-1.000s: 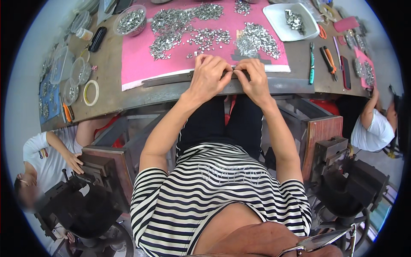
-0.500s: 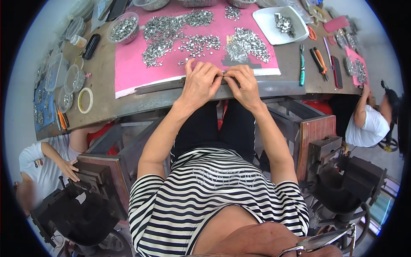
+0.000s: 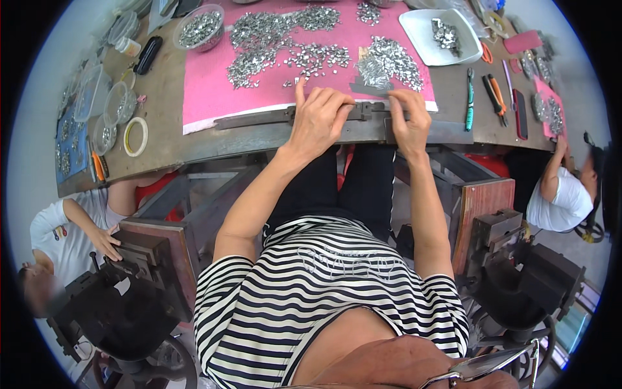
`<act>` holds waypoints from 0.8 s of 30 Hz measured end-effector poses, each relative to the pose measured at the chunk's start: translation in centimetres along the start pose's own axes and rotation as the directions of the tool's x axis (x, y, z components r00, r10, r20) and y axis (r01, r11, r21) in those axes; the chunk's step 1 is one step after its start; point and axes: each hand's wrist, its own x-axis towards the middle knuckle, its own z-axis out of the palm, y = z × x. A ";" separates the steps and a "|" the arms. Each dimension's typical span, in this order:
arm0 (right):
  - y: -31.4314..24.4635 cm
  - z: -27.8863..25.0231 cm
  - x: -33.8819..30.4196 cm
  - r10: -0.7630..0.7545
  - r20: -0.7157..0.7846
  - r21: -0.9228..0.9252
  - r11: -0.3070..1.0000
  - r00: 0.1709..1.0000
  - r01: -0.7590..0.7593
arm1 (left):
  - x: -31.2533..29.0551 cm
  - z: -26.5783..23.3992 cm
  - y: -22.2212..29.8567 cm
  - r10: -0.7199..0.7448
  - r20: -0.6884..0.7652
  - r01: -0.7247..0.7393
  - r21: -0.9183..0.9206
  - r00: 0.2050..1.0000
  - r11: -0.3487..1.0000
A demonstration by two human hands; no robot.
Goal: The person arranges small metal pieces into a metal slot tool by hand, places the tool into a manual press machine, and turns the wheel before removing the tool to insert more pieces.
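A dark metal bar fixture [image 3: 371,110] lies along the front edge of the bench. My left hand [image 3: 319,118] rests over it, thumb and index finger brought together at the tips, one finger raised. What is between those fingertips, if anything, is too small to make out. To its right, my right hand [image 3: 411,122] is off the fixture, its thumb apart from the bent fingers, which reach toward a grey strip [image 3: 364,89]. Beyond that strip lie thin silvery pins [image 3: 372,72] and a pile of small metal pieces [image 3: 396,59] on the pink mat [image 3: 214,97].
More metal pieces [image 3: 256,61] are heaped on the mat. A white tray [image 3: 414,39] stands at the back right, near a teal-handled tool [image 3: 470,107] and orange-handled pliers [image 3: 495,97]. Tubs [image 3: 197,29] and a tape roll [image 3: 133,137] are left. Co-workers sit either side.
My hands were together at the fixture; my right hand has moved away to the right and its fingers have parted. My left hand has stayed near the fixture. The view has shifted slightly.
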 end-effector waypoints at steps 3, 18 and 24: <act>2.0 -1.3 0.8 0.037 -0.021 -0.149 0.988 0.999 -0.040 | -0.2 0.5 -0.1 -0.011 -0.042 0.014 0.067 0.999 0.998; 4.4 -0.7 2.5 -0.127 0.105 -0.514 0.842 0.986 0.163 | -2.7 -0.9 -1.3 -0.014 -0.349 0.045 0.081 0.937 0.996; 4.8 -1.6 2.8 -0.107 0.170 -0.414 0.894 0.980 0.170 | -2.7 -0.7 -1.2 -0.021 -0.364 0.033 0.025 0.931 0.999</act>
